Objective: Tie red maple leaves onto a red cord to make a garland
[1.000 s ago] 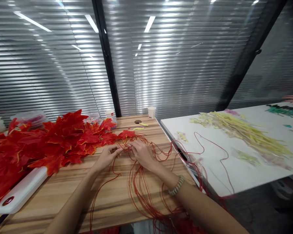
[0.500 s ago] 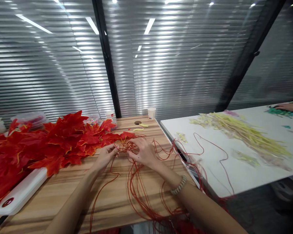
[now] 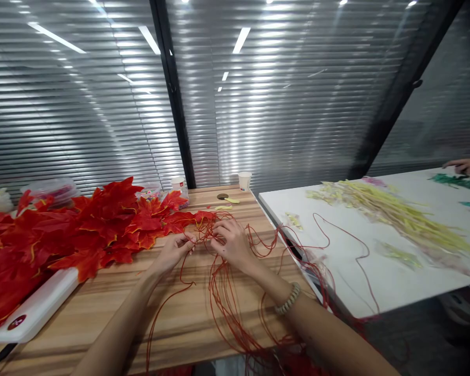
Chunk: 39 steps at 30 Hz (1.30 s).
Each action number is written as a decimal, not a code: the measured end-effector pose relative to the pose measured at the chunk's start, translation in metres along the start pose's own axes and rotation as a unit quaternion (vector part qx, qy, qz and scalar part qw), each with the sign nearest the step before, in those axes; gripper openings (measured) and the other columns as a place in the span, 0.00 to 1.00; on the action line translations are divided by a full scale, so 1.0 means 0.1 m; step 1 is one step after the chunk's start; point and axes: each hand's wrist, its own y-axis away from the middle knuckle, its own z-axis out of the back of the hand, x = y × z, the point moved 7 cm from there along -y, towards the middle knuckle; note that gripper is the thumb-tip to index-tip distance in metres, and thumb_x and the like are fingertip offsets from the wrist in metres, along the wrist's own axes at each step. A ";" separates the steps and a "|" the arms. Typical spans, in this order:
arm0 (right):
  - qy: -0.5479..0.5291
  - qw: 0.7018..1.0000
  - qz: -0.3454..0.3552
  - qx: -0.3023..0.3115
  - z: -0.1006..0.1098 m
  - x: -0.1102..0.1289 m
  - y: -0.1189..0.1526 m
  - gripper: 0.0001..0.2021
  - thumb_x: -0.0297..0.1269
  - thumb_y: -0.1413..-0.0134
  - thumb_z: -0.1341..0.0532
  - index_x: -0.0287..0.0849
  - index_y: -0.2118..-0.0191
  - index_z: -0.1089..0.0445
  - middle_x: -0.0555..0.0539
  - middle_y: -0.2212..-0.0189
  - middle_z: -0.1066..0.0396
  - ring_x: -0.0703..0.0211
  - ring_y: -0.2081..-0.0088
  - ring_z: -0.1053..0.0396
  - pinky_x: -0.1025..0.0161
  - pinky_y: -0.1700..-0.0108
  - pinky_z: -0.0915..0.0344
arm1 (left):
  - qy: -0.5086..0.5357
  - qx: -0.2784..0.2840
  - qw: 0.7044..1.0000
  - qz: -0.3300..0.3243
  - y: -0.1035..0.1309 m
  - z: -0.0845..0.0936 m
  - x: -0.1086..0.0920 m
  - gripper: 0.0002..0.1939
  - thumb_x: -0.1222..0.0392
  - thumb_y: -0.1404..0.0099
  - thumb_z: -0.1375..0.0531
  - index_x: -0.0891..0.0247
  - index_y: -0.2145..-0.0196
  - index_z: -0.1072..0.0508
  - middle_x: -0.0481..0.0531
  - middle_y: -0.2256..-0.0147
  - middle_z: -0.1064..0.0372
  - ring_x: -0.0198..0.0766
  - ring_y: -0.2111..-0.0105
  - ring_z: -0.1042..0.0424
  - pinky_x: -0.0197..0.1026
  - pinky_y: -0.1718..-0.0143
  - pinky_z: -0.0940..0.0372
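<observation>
A tangle of thin red cord [image 3: 229,313] lies on the wooden table, its loops hanging over the front edge and trailing to the right. My left hand [image 3: 176,250] pinches a strand of it at the tangle's left side. Around the right side of the tangle is my right hand [image 3: 232,243], its fingers bent and closed on some of the cord. Just beyond and left of my hands spread red fabric maple leaves [image 3: 113,224].
On the left lies a white device [image 3: 37,308] with a black cable. Paper cups [image 3: 244,181] stand at the back. A white table [image 3: 337,271] on the right holds yellow strips [image 3: 407,209]; another person's hand [image 3: 468,165] is over green pieces.
My right hand has shifted slightly right, its fingers bent differently over the cord. My left hand still pinches its strand. The other person's hand has lifted a little from the green pieces.
</observation>
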 end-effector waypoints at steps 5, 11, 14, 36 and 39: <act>0.011 1.000 -0.007 0.000 -0.01 -0.02 0.01 0.03 0.31 0.52 0.42 0.41 0.69 0.32 0.47 0.62 0.32 0.55 0.58 0.40 0.57 0.55 0.44 | -0.008 -0.004 1.000 0.004 -0.01 0.04 0.05 0.18 0.46 0.49 0.39 0.66 0.78 0.33 0.46 0.80 0.40 0.31 0.79 0.42 0.33 0.76 0.46; 0.031 0.999 0.021 0.030 -0.02 0.01 0.02 0.02 0.29 0.51 0.41 0.41 0.70 0.33 0.46 0.59 0.33 0.53 0.55 0.42 0.54 0.54 0.45 | 0.089 -0.027 0.996 0.009 0.01 0.08 0.05 0.16 0.49 0.49 0.37 0.66 0.76 0.34 0.45 0.80 0.42 0.29 0.79 0.44 0.33 0.76 0.47; 0.051 0.998 0.021 0.039 -0.02 0.00 0.02 0.03 0.28 0.52 0.41 0.41 0.69 0.33 0.46 0.59 0.33 0.53 0.55 0.43 0.55 0.55 0.45 | 0.166 -0.041 0.985 0.005 0.02 0.09 0.02 0.15 0.53 0.50 0.36 0.67 0.76 0.35 0.44 0.79 0.44 0.28 0.79 0.45 0.32 0.76 0.47; 0.096 0.995 0.002 -0.002 0.08 -0.12 -0.03 0.06 0.25 0.51 0.42 0.41 0.66 0.34 0.46 0.61 0.31 0.52 0.57 0.42 0.55 0.56 0.48 | 0.275 -0.036 0.961 0.006 0.00 0.19 0.04 0.14 0.60 0.53 0.34 0.66 0.78 0.38 0.44 0.80 0.45 0.26 0.81 0.47 0.31 0.79 0.50; 0.087 0.996 -0.015 -0.012 0.08 -0.17 -0.02 0.08 0.23 0.50 0.44 0.41 0.65 0.33 0.46 0.62 0.31 0.53 0.58 0.42 0.56 0.57 0.47 | 0.258 -0.029 0.966 0.008 0.02 0.17 0.01 0.14 0.61 0.53 0.33 0.66 0.78 0.37 0.44 0.79 0.44 0.26 0.80 0.46 0.32 0.78 0.49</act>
